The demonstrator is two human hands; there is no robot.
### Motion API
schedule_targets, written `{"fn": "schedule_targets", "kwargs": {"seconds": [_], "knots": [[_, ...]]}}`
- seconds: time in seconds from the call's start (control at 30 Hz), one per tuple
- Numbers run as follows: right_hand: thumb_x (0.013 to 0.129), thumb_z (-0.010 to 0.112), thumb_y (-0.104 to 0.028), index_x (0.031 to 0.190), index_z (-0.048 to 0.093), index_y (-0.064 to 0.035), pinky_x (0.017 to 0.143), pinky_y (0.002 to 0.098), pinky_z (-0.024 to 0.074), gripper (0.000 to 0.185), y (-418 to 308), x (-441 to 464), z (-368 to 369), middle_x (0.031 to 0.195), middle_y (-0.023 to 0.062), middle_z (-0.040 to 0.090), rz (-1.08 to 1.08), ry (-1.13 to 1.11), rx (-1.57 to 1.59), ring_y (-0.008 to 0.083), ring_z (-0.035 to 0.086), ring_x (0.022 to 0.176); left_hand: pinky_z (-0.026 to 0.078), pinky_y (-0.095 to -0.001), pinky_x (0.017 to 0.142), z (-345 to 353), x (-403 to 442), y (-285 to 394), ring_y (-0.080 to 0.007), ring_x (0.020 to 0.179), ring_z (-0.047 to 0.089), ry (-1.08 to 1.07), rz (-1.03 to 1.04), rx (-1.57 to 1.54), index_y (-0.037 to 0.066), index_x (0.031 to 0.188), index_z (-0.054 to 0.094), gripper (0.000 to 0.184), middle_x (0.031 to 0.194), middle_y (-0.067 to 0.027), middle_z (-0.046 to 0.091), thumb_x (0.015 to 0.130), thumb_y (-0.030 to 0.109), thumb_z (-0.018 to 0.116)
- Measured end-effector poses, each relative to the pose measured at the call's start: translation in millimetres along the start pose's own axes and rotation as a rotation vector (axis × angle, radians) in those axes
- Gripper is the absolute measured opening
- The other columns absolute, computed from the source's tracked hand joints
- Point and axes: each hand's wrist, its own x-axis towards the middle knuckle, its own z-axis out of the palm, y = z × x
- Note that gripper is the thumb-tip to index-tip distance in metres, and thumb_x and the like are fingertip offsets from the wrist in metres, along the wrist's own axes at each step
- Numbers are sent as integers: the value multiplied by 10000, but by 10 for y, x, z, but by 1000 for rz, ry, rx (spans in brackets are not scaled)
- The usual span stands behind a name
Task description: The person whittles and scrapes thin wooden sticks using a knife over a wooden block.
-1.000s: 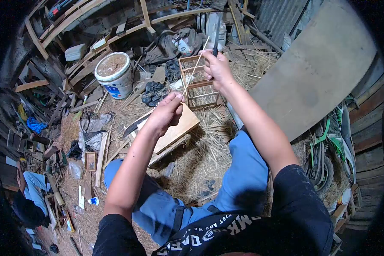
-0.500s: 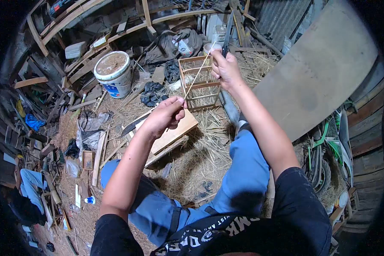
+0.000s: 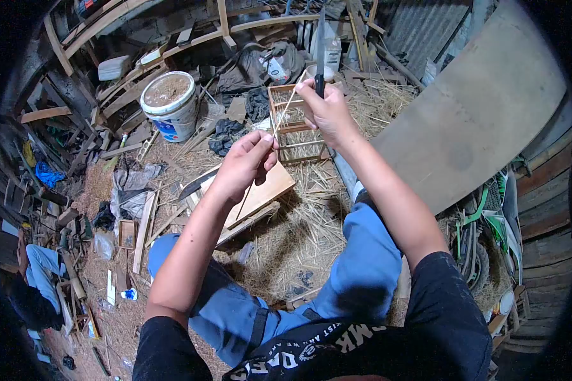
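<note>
My left hand [image 3: 243, 166] pinches a thin, pale strip [image 3: 285, 114], which looks like split bamboo. The strip slants up toward my right hand, and a darker length shows below my left fingers. My right hand [image 3: 330, 115] is closed around the black handle of a knife [image 3: 321, 52], its blade pointing up and away from me. The strip's upper end is close to my right thumb; whether they touch I cannot tell. Just beyond my hands stands a slatted wooden frame [image 3: 297, 129]. Below my left hand lies a flat wooden board [image 3: 268, 190], with a second dark blade [image 3: 192, 187] beside it.
A white bucket [image 3: 169, 113] with a brown-covered top stands at the back left. A large sheet [image 3: 461, 114] leans at the right, above a green-and-white motorbike [image 3: 489, 219]. Straw and wood scraps cover the ground. Another person's legs [image 3: 43, 270] show at the far left.
My right hand has moved slightly left and down, and the knife stands more upright in view. The strip now reaches less far above my hands and extends below my left hand.
</note>
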Motion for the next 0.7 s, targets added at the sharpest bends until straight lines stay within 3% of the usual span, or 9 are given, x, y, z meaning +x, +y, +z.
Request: {"fn": "schedule_targets", "kwargs": {"seconds": [0.13,0.2,0.43,0.6,0.7], "knots": [[980,679,-241,990,557,-112,399,225,274,178,13,-43,95,589,-90,422,12,-32,-58,17,347,426,292,-202,433,-8,-39,52,-36,500,359,-6,6,-11,115,1001,554,254,672,46,485,1081,339,466],[959,705,-263,934,608,-99,402,224,281,192,15,-76,145,614,-87,486,-2,-40,-36,17,412,453,294,-203,433,-20,-49,63,-37,504,363,-8,12,-17,114,1002,553,257,673,45,485,1082,341,463],[951,716,-247,954,632,-93,409,216,265,176,21,-168,275,601,-98,494,12,-57,-72,11,412,451,304,-197,440,-33,-84,112,-36,511,369,-6,25,-26,112,1004,550,273,674,47,484,1085,354,452],[944,726,-230,930,642,-78,534,215,363,174,76,-185,269,723,-67,580,2,-84,-117,8,477,611,294,-197,441,-34,-93,137,-36,508,356,2,25,-20,113,1000,549,273,669,51,471,1085,354,452],[949,718,-232,932,640,-66,579,210,371,184,84,-194,263,762,-63,593,-23,-118,-155,6,479,658,272,-202,437,-32,-89,138,-34,499,329,1,33,-45,113,990,547,269,657,64,438,1084,348,455]]}}
